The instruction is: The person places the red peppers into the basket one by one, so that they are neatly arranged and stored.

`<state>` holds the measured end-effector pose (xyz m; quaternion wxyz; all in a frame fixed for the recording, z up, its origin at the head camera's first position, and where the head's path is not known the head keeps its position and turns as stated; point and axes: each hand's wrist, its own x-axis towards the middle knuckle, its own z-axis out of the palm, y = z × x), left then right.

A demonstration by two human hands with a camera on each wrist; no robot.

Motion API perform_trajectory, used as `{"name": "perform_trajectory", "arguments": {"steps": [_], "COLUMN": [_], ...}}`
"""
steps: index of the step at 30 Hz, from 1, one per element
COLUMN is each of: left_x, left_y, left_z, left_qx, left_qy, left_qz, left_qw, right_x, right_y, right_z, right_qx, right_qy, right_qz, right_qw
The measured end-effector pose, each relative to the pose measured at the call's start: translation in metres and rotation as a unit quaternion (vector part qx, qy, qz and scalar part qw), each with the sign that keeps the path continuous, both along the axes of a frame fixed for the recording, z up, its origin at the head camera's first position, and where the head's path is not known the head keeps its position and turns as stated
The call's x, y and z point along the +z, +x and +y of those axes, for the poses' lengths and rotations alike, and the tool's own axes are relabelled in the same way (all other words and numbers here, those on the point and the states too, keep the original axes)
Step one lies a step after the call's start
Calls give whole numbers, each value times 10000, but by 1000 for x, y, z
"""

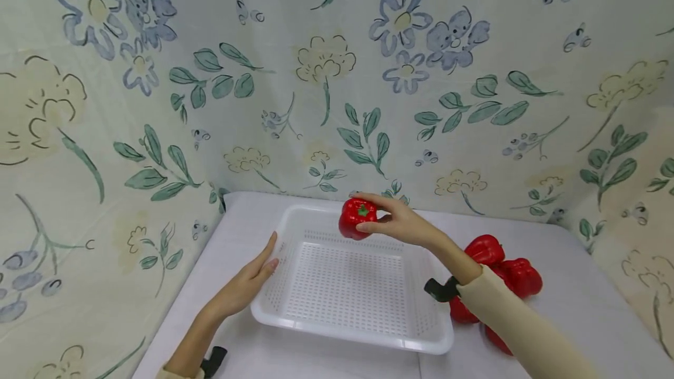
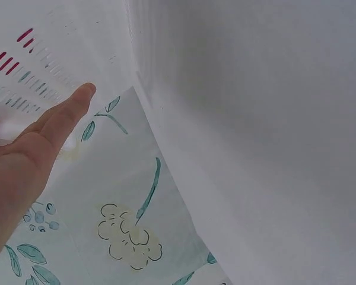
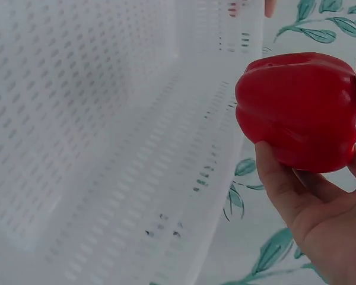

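Observation:
In the head view my right hand point(image 1: 398, 221) holds a red bell pepper point(image 1: 351, 224) with a green stem over the far part of a white perforated plastic basket point(image 1: 337, 332). Thumb and fingers grip the pepper from its sides, and the right wrist view shows the same pepper point(image 3: 299, 113) close up beside the basket wall. Inside, the basket's mesh floor is bare. My left hand point(image 1: 239, 288) lies along the basket's left side, fingers extended. In the left wrist view that hand point(image 2: 32, 151) has straight fingers against the outer wall.
Several more red bell peppers point(image 1: 521, 276) lie piled on the white tabletop point(image 1: 568, 320) to the right of the basket, partly hidden by my right forearm. A floral cloth point(image 1: 326, 75) hangs behind the table and along both sides.

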<state>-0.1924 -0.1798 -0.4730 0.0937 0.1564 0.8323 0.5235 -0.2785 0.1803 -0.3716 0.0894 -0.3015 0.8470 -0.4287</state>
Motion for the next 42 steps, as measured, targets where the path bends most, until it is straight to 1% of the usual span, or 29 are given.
{"name": "perform_trajectory", "arguments": {"steps": [3,6,10,14,17,21,27,34,40,42], "left_x": [0,-1,-1,-1,-1,-1,-1,-1,-3,-3], "left_y": [-1,-1,-1,-2,-2,-1,-1,0,1,1], "left_z": [1,2,4,5,5,4,3,1,0,0], "left_qx": [-36,-60,-27,15,23,-9,-34,11,179,185], "left_qy": [42,56,-11,-45,-15,20,68,98,54,33], "left_qz": [-62,-98,-46,-11,-31,-28,-15,30,-8,17], "left_qw": [10000,9999,10000,10000,10000,10000,10000,9999,9998,9998], "right_x": [-15,-28,-40,-52,-60,-71,-78,-78,-80,-81], "right_y": [-10,-15,-19,-22,-24,-26,-27,-26,-24,-24], "right_z": [-21,-37,-54,-67,-75,-83,-89,-98,-103,-105], "right_qx": [298,431,594,647,587,549,499,647,520,486], "right_qy": [27,126,223,326,444,536,508,612,615,607], "right_qz": [-183,-457,-802,-772,-684,-731,-926,-837,-852,-818], "right_qw": [9994,9979,9948,9944,9949,9944,9931,9925,9931,9936]}}
